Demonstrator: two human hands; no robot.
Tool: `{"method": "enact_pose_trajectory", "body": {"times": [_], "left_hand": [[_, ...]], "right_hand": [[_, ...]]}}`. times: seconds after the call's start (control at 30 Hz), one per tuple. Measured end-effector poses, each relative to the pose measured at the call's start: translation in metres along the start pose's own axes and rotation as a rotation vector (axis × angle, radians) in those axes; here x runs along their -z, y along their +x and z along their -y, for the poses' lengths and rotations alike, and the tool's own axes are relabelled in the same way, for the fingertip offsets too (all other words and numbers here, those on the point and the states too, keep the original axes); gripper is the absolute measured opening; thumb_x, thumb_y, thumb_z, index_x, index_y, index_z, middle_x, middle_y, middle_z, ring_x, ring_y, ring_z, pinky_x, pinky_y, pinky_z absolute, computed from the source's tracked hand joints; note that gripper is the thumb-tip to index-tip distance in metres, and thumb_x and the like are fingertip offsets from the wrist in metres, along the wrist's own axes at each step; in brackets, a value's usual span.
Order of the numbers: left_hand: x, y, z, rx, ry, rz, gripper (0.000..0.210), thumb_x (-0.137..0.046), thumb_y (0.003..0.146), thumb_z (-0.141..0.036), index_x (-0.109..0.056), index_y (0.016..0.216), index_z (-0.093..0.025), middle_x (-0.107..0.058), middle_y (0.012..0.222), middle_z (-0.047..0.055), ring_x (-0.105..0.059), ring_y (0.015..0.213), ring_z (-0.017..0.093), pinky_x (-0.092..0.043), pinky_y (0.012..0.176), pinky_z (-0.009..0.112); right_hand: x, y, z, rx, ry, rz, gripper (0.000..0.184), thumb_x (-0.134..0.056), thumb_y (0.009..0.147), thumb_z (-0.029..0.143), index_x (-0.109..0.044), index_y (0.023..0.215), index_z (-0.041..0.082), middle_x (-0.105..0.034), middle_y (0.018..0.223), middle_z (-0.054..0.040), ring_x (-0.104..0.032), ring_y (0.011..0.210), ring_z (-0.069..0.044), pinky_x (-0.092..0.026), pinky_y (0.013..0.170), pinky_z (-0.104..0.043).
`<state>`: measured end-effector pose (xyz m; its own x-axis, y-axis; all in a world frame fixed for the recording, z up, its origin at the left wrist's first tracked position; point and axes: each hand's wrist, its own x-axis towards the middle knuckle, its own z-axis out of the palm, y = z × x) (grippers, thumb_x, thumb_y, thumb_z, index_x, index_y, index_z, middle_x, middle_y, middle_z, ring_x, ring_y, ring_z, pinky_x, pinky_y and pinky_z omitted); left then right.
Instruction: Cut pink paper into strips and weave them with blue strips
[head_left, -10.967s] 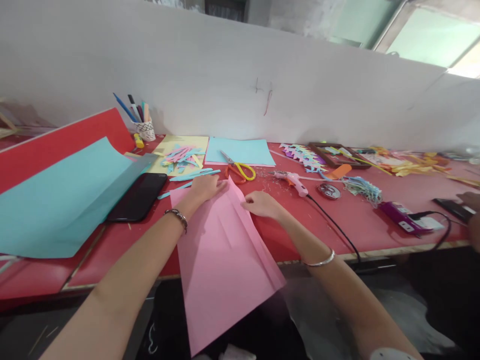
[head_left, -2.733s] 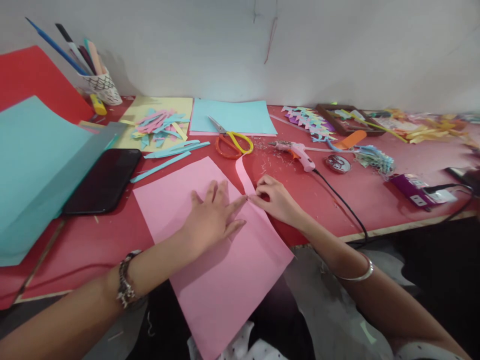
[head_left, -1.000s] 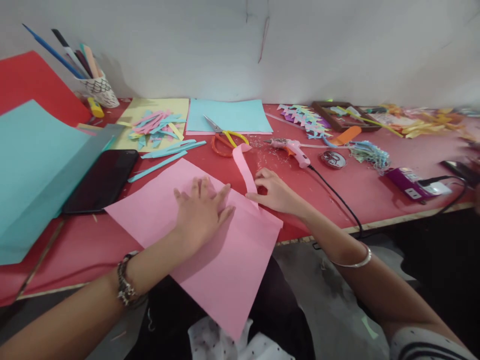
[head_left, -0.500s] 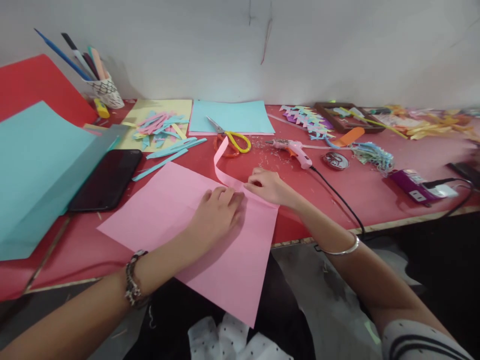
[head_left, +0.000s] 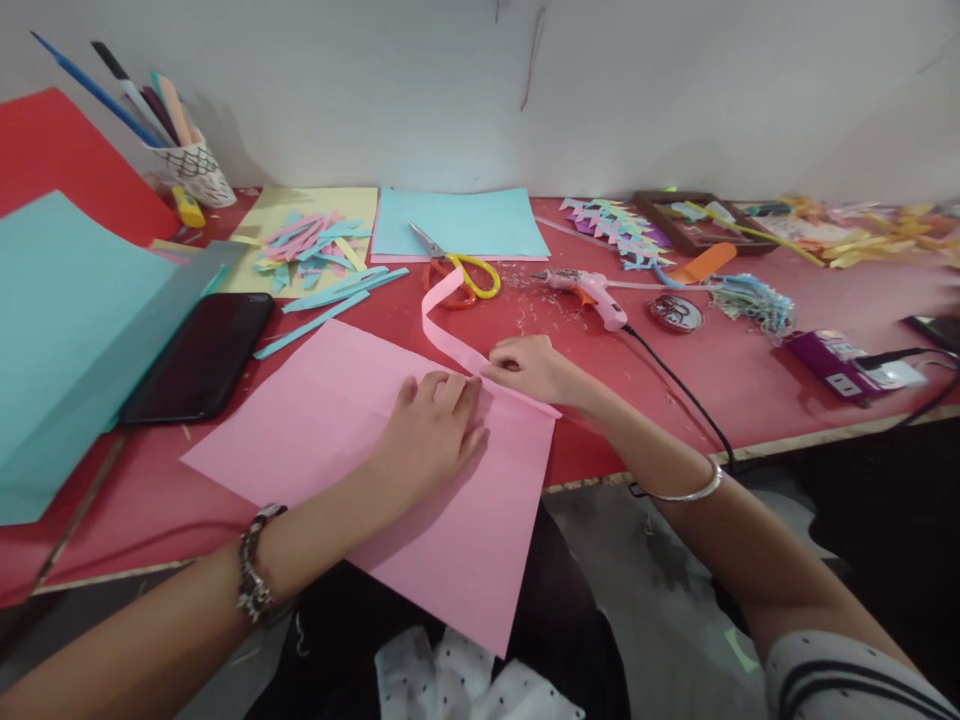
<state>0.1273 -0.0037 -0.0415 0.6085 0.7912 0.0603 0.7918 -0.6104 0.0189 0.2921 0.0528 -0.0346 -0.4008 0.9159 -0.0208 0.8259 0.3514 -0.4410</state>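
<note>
A large pink paper sheet (head_left: 300, 400) lies slanted over the table's front edge and my lap. My left hand (head_left: 431, 430) rests flat on it with the fingers a little apart, pressing near its upper edge. At that edge my right hand (head_left: 529, 368) is closed in a pinch on a narrow pink paper strip (head_left: 446, 342). The strip's free end curls up and away toward scissors with yellow and red handles (head_left: 476, 278). To the right of my right hand, the strip or a folded edge continues along the sheet to its corner. My right fingertips are partly hidden.
Cut paper pieces (head_left: 315, 245) lie on a yellow sheet (head_left: 262, 212), beside blue strips (head_left: 315, 325). A phone (head_left: 199, 358) lies left. A pink glue gun (head_left: 589, 292) with a black cord (head_left: 675, 385) lies right, near a purple power socket (head_left: 829, 365). A pen cup (head_left: 199, 172) stands behind.
The camera view has shifted slightly. My left fingers are spread a bit more on the sheet. My right hand keeps its pinch on the strip in nearly the same place.
</note>
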Motion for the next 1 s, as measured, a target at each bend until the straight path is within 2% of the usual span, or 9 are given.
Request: {"method": "enact_pose_trajectory", "body": {"times": [0.1, 0.3, 0.5, 0.8, 1.0], "left_hand": [[0.000, 0.000, 0.000, -0.003, -0.006, 0.004, 0.045, -0.034, 0.087, -0.031, -0.040, 0.126, -0.010, -0.052, 0.110, 0.013, -0.043, 0.102, 0.028, -0.035, 0.088, 0.044], [0.004, 0.002, 0.000, 0.001, 0.013, 0.037, 0.043, -0.035, 0.087, -0.031, -0.040, 0.126, -0.014, -0.052, 0.109, 0.012, -0.043, 0.102, 0.028, -0.036, 0.086, 0.044], [0.003, 0.001, 0.000, -0.024, 0.023, 0.027, 0.042, -0.033, 0.087, -0.029, -0.040, 0.127, -0.020, -0.051, 0.110, 0.012, -0.042, 0.103, 0.028, -0.036, 0.084, 0.045], [0.003, 0.001, -0.001, -0.040, 0.067, 0.043, 0.043, -0.031, 0.088, -0.028, -0.037, 0.131, -0.023, -0.052, 0.110, 0.011, -0.043, 0.101, 0.029, -0.037, 0.081, 0.046], [0.001, 0.001, 0.000, -0.065, 0.116, 0.027, 0.044, -0.029, 0.089, -0.028, -0.036, 0.131, -0.025, -0.051, 0.108, 0.012, -0.044, 0.097, 0.030, -0.038, 0.078, 0.046]], "right_hand": [[-0.003, -0.001, -0.003, 0.037, -0.004, -0.018, 0.033, -0.043, 0.075, 0.023, -0.025, 0.049, 0.016, -0.035, 0.051, 0.0048, -0.034, 0.054, -0.007, -0.019, 0.055, -0.025], [-0.002, 0.000, -0.006, 0.062, -0.024, -0.023, 0.032, -0.044, 0.076, 0.024, -0.029, 0.049, 0.016, -0.038, 0.053, 0.0045, -0.035, 0.053, -0.007, -0.019, 0.055, -0.024], [0.001, -0.001, -0.007, 0.072, -0.033, -0.022, 0.032, -0.044, 0.076, 0.026, -0.029, 0.049, 0.017, -0.036, 0.053, 0.0045, -0.033, 0.052, -0.007, -0.019, 0.054, -0.024], [0.001, -0.011, -0.015, 0.212, 0.042, -0.038, 0.034, -0.041, 0.079, 0.028, -0.029, 0.049, 0.018, -0.034, 0.057, 0.0032, -0.034, 0.052, -0.007, -0.024, 0.053, -0.023], [0.001, -0.009, -0.026, 0.228, -0.007, -0.034, 0.033, -0.043, 0.080, 0.026, -0.030, 0.051, 0.018, -0.033, 0.061, 0.0025, -0.035, 0.055, -0.008, -0.026, 0.055, -0.024]]}}
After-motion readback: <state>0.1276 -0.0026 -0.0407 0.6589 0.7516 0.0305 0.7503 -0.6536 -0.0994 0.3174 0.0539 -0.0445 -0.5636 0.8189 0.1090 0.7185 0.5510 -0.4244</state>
